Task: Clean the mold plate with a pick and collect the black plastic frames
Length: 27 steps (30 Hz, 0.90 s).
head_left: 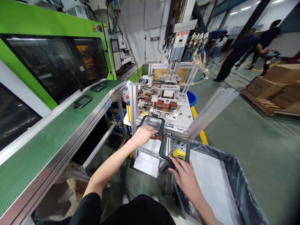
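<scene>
My left hand is closed on the near edge of a black rectangular plastic frame, held at the front of the machine fixture. Lower and to the right, my right hand grips the bottom edge of a second black plastic frame, its fingers over the rim. The second frame is tilted up, and a yellow part shows through its opening. The corners of the two frames lie close together; whether they touch I cannot tell.
On the left, a green conveyor belt carries two more black frames beside a green machine. A bin lined with dark plastic stands at the right, white sheet inside. Cardboard boxes and walking people are farther right.
</scene>
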Each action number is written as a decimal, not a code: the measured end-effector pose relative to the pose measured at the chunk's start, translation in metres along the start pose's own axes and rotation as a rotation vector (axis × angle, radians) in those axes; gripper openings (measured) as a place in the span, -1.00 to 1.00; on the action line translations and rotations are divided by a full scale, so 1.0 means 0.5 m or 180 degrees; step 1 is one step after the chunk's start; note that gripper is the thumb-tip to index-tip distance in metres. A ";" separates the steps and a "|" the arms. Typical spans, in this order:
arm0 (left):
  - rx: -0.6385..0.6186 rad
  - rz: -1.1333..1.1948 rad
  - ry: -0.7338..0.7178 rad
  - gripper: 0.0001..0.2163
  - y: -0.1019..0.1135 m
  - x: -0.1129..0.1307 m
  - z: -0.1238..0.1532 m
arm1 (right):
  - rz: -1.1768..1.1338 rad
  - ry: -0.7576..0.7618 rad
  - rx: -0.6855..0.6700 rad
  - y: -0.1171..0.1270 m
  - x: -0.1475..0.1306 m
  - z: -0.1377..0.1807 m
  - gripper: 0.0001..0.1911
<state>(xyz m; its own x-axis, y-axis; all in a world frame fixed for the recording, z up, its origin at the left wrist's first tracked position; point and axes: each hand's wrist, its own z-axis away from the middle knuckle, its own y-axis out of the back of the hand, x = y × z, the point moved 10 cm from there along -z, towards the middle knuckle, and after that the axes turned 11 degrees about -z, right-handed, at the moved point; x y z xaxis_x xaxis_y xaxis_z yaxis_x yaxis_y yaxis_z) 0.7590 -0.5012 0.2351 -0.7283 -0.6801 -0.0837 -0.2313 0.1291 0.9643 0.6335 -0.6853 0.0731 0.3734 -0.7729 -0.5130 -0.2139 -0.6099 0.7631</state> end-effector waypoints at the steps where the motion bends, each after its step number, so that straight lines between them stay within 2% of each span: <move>1: 0.0003 0.0001 0.0000 -0.70 0.002 0.001 0.000 | 0.0096 0.0097 0.0041 0.014 -0.002 -0.017 -0.44; 4: 0.0013 0.0005 -0.0001 -0.70 0.008 0.005 0.002 | 0.0265 0.0251 0.0144 0.043 -0.001 -0.059 -0.42; 8: 0.0030 0.0009 0.0026 -0.67 0.013 0.007 0.009 | 0.0379 0.0292 0.0137 0.049 0.006 -0.087 -0.41; 27: 0.0111 -0.0004 0.0044 -0.70 0.035 0.005 0.011 | 0.0186 0.0292 0.0016 0.037 0.002 -0.098 -0.42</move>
<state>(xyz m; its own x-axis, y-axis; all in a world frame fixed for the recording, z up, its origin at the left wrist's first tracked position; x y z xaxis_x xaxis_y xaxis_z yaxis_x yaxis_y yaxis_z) 0.7495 -0.4968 0.2505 -0.7192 -0.6901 -0.0813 -0.2549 0.1531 0.9548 0.6740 -0.6888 0.1061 0.4413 -0.7880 -0.4293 -0.2423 -0.5653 0.7885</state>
